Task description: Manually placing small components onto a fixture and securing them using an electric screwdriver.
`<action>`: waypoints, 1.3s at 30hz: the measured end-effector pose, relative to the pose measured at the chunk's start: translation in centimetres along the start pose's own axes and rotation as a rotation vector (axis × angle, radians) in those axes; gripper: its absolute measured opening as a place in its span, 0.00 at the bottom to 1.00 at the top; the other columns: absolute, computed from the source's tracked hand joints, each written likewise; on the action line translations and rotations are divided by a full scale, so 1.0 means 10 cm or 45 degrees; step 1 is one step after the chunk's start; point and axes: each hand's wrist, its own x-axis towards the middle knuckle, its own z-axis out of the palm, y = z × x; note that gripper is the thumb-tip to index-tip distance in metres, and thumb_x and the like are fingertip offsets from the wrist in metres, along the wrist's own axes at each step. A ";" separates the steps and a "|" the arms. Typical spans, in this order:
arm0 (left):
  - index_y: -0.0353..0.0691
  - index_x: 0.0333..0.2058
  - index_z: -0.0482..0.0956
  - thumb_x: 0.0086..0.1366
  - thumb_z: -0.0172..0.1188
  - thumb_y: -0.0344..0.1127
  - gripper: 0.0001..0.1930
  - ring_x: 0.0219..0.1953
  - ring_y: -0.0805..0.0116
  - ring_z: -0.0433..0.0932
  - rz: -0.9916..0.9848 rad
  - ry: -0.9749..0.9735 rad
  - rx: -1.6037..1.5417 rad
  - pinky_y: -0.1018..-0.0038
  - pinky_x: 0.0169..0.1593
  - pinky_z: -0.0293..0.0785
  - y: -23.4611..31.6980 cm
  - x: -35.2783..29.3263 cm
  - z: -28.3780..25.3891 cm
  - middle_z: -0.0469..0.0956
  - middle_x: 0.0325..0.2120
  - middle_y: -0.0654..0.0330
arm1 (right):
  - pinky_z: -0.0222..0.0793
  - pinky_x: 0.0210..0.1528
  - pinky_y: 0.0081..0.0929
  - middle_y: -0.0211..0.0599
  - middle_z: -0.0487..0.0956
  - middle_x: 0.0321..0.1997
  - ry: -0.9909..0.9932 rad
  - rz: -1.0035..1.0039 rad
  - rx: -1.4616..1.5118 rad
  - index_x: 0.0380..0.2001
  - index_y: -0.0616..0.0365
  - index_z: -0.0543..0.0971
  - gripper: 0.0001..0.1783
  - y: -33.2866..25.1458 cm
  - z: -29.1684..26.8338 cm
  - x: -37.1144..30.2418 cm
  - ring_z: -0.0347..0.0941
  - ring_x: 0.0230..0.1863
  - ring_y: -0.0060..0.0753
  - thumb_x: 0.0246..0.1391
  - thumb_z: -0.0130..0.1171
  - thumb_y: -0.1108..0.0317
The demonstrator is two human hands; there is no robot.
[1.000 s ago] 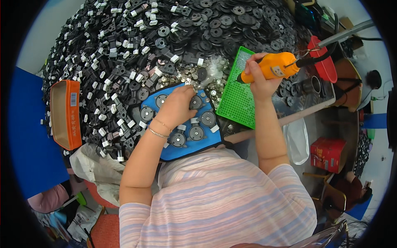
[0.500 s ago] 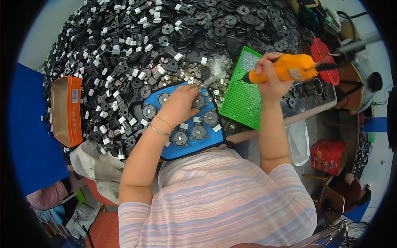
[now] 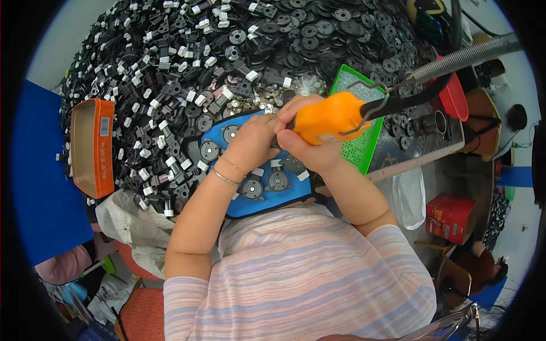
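An orange electric screwdriver (image 3: 330, 120) is in the grip of my right hand (image 3: 315, 150), its front end against the fingers of my left hand. My left hand (image 3: 253, 139) is curled over the upper part of a blue mat (image 3: 276, 203), fingers closed around something hidden beneath them. Round dark-grey parts with white tabs lie about that hand on the mat, among them one grey disc part (image 3: 252, 188) and another disc part (image 3: 278, 180). The screwdriver's tip is out of sight behind the hands.
A large heap of black parts with white ends (image 3: 165, 74) and a pile of black discs (image 3: 324, 34) cover the table. Small metal pieces (image 3: 250, 104) lie beyond the mat. A green tray (image 3: 372, 149) stands right, an orange box (image 3: 104, 148) left. A coiled spring (image 3: 466, 57) hangs by the screwdriver.
My right hand has brought the screwdriver leftward and down from above the green tray to my left hand. My left hand has stayed over the mat. The view has shifted slightly.
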 end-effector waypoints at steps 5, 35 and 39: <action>0.40 0.38 0.75 0.45 0.63 0.29 0.17 0.40 0.52 0.74 0.050 0.040 -0.024 0.63 0.46 0.70 0.06 0.00 -0.05 0.76 0.33 0.53 | 0.68 0.34 0.22 0.36 0.74 0.32 -0.134 -0.072 -0.189 0.34 0.59 0.71 0.15 0.11 0.01 -0.01 0.72 0.30 0.26 0.41 0.62 0.83; 0.33 0.41 0.74 0.39 0.69 0.28 0.26 0.50 0.50 0.70 -0.193 -0.170 0.180 0.66 0.55 0.67 0.21 0.02 -0.13 0.72 0.48 0.48 | 0.69 0.26 0.24 0.39 0.73 0.27 0.549 -0.124 -0.141 0.36 0.62 0.70 0.12 0.10 -1.01 0.14 0.71 0.22 0.27 0.47 0.58 0.82; 0.33 0.42 0.74 0.39 0.69 0.28 0.27 0.51 0.50 0.69 -0.216 -0.193 0.187 0.66 0.55 0.67 0.23 0.02 -0.14 0.72 0.48 0.48 | 0.71 0.26 0.21 0.36 0.74 0.27 0.541 -0.129 -0.107 0.35 0.62 0.70 0.13 0.12 -1.01 0.14 0.72 0.22 0.24 0.46 0.60 0.81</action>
